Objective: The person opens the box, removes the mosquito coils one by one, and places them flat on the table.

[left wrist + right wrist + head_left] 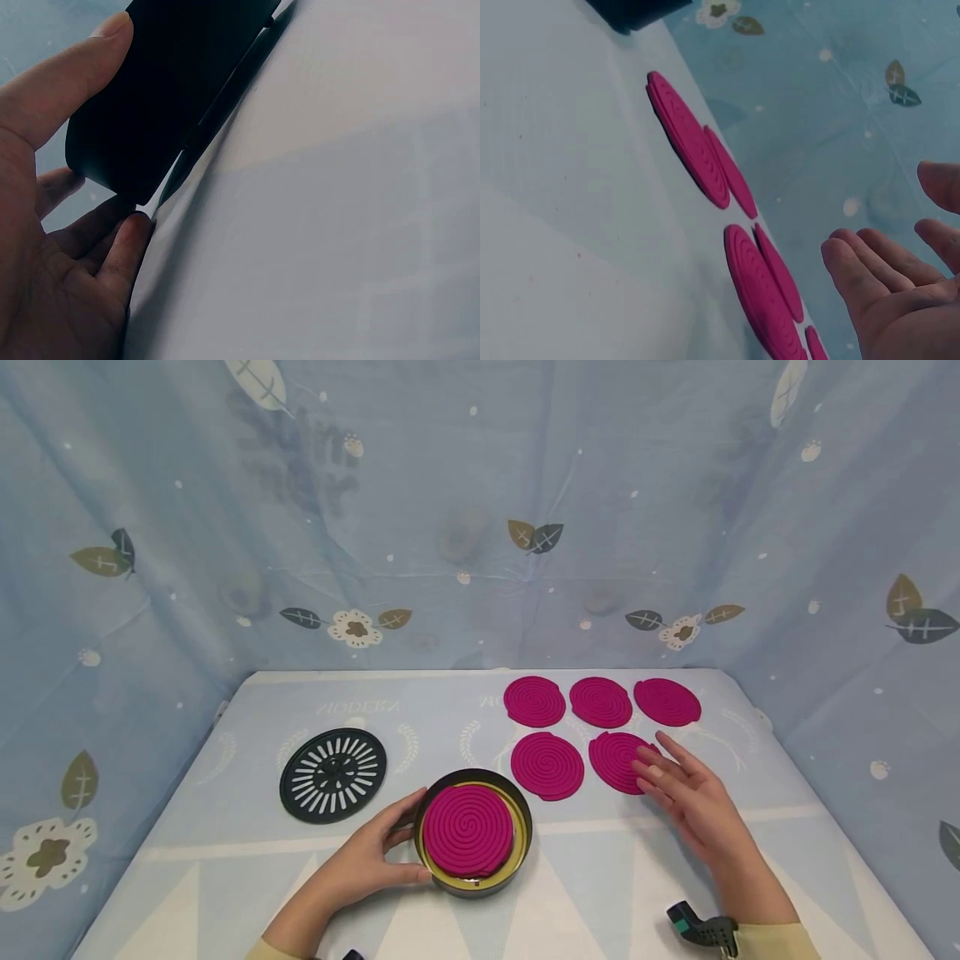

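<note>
Between the left hand's [367,860] curved thumb and fingers sits a dark round container [526,839], gripped by its side. The head view shows its yellow interior and a magenta coil [468,831] lying inside; the left wrist view shows the dark outer wall instead. Beyond the left hand and slightly to its left lies a black slotted disc [333,767]. The right hand [690,802] has its fingers apart. From the head it overlaps the nearest of five spiral mats [613,760]; the right wrist view shows a gap between fingertips and mats. These lie in two rows, ahead of it and leftward, the back row near the worktop's [592,868] far edge. A broad stretch of worktop separates container and right hand.
</note>
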`<state>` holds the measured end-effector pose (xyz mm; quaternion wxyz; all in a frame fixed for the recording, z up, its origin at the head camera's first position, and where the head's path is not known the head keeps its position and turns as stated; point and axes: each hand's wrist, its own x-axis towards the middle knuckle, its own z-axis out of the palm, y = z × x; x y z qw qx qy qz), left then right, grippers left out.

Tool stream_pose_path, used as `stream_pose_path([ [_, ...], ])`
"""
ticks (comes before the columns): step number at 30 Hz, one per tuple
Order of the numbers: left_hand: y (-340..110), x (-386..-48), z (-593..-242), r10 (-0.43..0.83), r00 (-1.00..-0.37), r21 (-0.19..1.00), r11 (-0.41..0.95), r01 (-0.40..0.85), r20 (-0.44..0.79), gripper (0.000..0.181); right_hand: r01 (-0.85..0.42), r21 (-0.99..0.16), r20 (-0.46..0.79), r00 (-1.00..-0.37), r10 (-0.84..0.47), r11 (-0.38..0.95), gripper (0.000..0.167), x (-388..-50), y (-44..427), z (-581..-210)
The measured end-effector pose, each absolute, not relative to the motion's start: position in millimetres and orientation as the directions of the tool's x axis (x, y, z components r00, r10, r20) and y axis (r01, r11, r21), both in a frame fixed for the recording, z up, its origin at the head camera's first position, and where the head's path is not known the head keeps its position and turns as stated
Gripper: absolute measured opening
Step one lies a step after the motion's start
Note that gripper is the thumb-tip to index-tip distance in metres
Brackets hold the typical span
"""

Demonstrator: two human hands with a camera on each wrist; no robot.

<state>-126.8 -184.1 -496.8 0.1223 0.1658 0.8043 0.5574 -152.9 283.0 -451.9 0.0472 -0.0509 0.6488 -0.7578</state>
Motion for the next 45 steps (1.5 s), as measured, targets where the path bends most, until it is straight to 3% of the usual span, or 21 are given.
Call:
stream_pose_path([
  [8, -184.7, -126.3, -494.9, 0.407, -0.913, 0.938, 0.324, 0.127, -0.017, 0.112, 0.011, -0.999, -0.002, -0.985, -0.172, -0.053, 0.066, -157.3, 266.4, -443.3],
  [45, -184.4, -126.2, -494.4, 0.413, -0.911, 0.942, 0.310, 0.131, -0.009, 0.111, 0.029, -0.996, -0.067, -0.883, -0.464, 0.090, 0.057, -171.0, 176.3, -416.2],
])
